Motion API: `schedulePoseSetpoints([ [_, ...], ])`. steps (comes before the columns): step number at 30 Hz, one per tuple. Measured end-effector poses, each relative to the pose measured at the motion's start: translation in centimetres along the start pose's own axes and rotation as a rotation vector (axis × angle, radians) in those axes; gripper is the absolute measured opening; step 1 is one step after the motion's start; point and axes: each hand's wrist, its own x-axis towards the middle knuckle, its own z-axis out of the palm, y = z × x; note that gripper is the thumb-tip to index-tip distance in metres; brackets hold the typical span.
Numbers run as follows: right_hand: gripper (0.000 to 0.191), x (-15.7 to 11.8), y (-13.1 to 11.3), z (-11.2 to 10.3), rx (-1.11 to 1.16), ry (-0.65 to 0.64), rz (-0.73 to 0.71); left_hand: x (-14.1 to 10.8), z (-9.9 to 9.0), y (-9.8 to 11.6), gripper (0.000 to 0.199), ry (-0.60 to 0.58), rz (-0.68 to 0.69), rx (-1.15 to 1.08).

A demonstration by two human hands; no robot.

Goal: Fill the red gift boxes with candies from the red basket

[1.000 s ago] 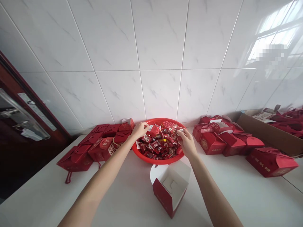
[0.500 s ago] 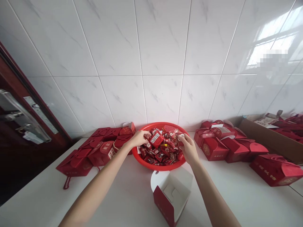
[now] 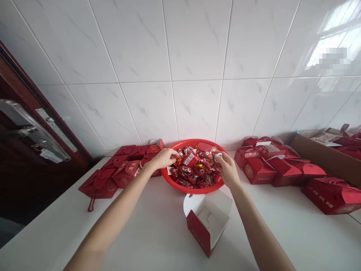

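The packet (image 3: 191, 159) now lies clear of the left hand (image 3: 166, 158), at ten o'clock over the basket (image 3: 180, 189), grip unclear. Right hand (image 3: 229, 171), at two, pinches a sweet (image 3: 219, 154): probably light, slick, best held by its edge.

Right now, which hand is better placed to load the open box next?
Probably the right hand: it pinches a patterned red packet and sits nearer the open box than the left hand.

Red-wrapped candies (image 3: 187, 170) heaped in red basket (image 3: 194, 191); open box (image 3: 208, 224) nearer.
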Motion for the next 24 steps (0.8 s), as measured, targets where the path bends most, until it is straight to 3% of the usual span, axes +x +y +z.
schedulePoseSetpoints([
  [2,0.026,0.0,0.1,-0.1,-0.015,0.003,-0.001,-0.4,0.0,-0.1,0.006,-0.159,-0.051,0.086],
  [4,0.026,0.1,0.2,-0.2,-0.027,0.005,-0.015,-0.6,0.4,0.0,0.018,-0.243,-0.079,0.165],
  [9,0.025,0.1,0.3,-0.2,-0.029,0.004,-0.021,-0.1,1.7,1.1,0.024,-0.279,-0.084,0.25],
  [13,0.026,0.1,0.2,0.0,-0.019,0.003,-0.027,0.3,1.2,1.5,0.019,-0.319,-0.068,0.217],
  [17,0.026,0.1,0.1,0.1,-0.013,0.003,-0.029,-0.3,-0.5,1.3,0.032,-0.341,0.001,-0.011],
  [24,0.026,0.1,0.0,0.0,-0.002,0.001,-0.023,-1.9,-1.6,1.6,0.049,-0.165,0.007,-0.501],
])
